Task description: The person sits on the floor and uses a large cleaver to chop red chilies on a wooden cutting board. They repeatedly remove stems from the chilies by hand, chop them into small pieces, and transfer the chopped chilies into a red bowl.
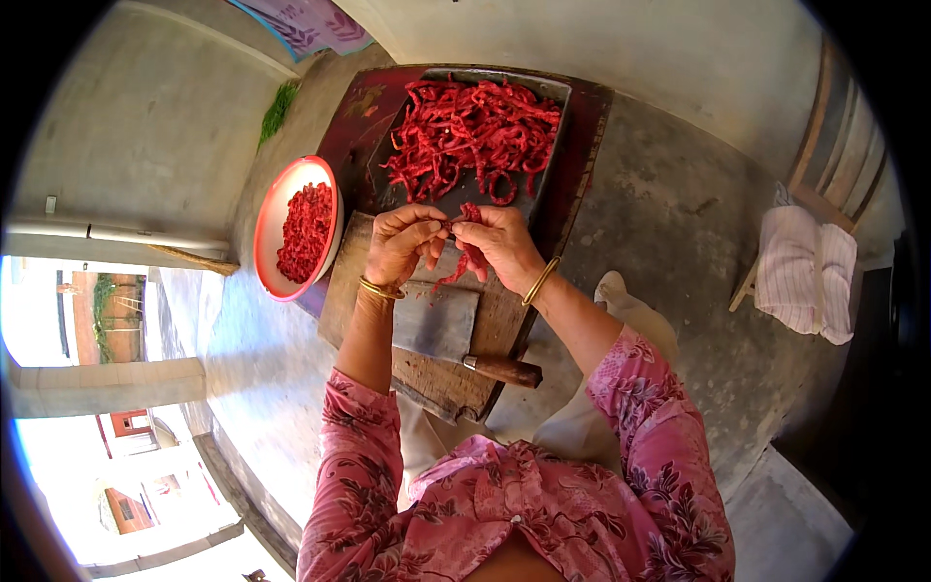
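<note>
Both hands meet above a wooden cutting board [354, 291], their fingertips nearly touching. Wrinkled red chili peppers [472, 257] hang from my right hand [501, 244], which is closed around them. My left hand [401, 244] pinches thumb and forefinger at the tip of a chili, where a small dark bit shows, perhaps the stem. Beneath the hands a cleaver [434, 325] lies flat on the board, its wooden handle pointing right. Beyond them, a dark tray [565, 95] carries a heap of long red chilies [470, 131].
Left of the board, a white bowl with a red rim [260, 247] holds chopped red chilies [306, 233]. A dark red low table [344, 126] bears the tray. At the right stands a wooden chair [810, 145] with a striped cloth [800, 267]. A broom [194, 259] lies at the left.
</note>
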`<state>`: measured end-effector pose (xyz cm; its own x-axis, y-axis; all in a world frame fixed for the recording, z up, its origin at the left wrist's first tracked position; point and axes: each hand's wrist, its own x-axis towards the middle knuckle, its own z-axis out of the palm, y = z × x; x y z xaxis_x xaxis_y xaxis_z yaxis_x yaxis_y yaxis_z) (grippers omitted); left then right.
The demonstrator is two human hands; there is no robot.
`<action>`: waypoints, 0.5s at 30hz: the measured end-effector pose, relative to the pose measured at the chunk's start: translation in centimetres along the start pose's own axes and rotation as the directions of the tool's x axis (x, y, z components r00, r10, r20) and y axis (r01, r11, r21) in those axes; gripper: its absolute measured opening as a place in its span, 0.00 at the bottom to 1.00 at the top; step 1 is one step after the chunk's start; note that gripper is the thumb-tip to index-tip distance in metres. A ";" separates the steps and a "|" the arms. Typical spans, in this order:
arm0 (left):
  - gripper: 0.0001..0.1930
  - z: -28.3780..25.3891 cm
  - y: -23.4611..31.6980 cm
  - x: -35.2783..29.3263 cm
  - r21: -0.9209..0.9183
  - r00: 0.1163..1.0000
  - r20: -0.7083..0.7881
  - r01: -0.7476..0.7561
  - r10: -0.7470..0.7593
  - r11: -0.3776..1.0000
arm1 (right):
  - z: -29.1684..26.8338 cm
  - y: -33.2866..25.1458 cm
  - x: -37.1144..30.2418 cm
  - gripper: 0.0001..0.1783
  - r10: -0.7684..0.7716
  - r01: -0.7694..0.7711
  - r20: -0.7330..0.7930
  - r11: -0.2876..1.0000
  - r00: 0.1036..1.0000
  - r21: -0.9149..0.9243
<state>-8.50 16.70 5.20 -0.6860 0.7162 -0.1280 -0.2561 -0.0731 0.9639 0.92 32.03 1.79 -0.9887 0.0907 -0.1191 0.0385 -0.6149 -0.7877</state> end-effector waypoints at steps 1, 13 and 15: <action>0.08 0.0 -0.1 -0.2 0.076 1.000 -0.005 -0.023 0.024 0.997 | 0.1 0.1 0.0 0.09 -0.009 0.008 -0.007 0.999 1.000 -0.040; 0.05 -0.6 1.8 -0.8 0.628 0.992 -0.105 0.016 0.064 0.778 | 0.4 1.5 0.5 0.10 0.000 -0.028 -0.108 0.966 0.994 -0.259; 0.05 -2.6 2.4 0.2 0.707 0.969 -0.116 -0.074 0.219 0.703 | 0.3 1.3 0.5 0.08 0.043 -0.056 -0.112 0.991 0.993 -0.120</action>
<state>-11.08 14.87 6.88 -0.7998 0.5973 0.0601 0.3525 0.3862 0.8524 0.48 31.04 0.85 -0.9637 0.1516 -0.2196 0.1109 -0.5209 -0.8464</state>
